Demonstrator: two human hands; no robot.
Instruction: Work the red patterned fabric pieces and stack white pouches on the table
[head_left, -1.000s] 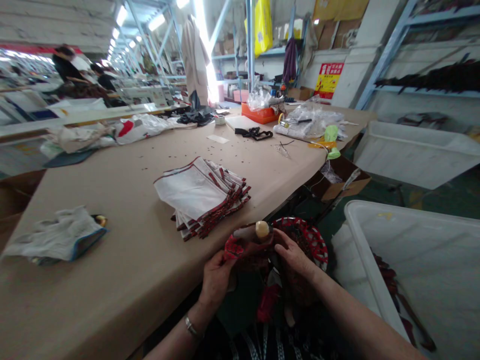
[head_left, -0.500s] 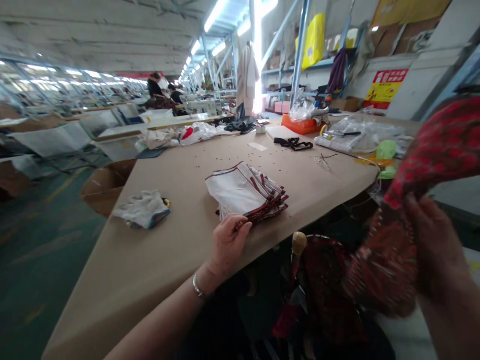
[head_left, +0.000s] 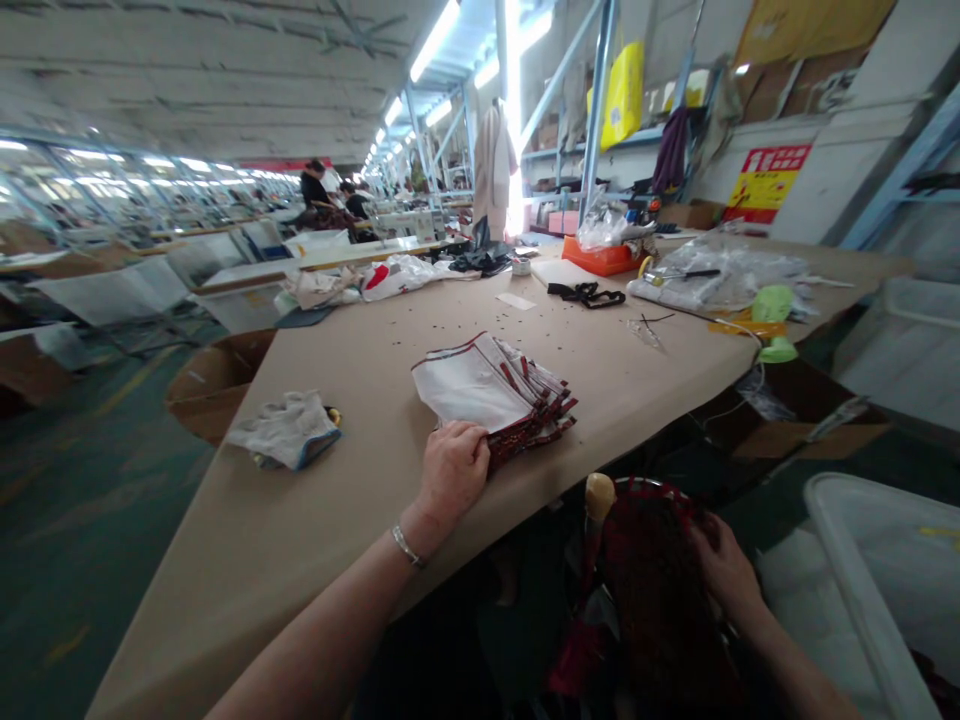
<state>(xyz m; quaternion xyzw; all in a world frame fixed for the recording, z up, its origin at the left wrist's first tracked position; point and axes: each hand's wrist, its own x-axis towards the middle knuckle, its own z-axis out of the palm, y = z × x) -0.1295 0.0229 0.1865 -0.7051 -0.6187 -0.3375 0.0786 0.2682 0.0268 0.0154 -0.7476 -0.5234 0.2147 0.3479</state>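
Touching edge of cloth stack [head_left: 480, 380]: left hand [head_left: 454, 465]; tabletop [head_left: 360, 510] spreads leftward.

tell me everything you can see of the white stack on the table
The stack looks like thin off-white cloth pieces laid flat, edged in dark red trim that seems patterned along the near side. The layers fan out unevenly at the right, so their trimmed edges show as stripes; the count can't be told. It lies slightly askew near the front edge of the brown table, with the left hand on its near left corner.
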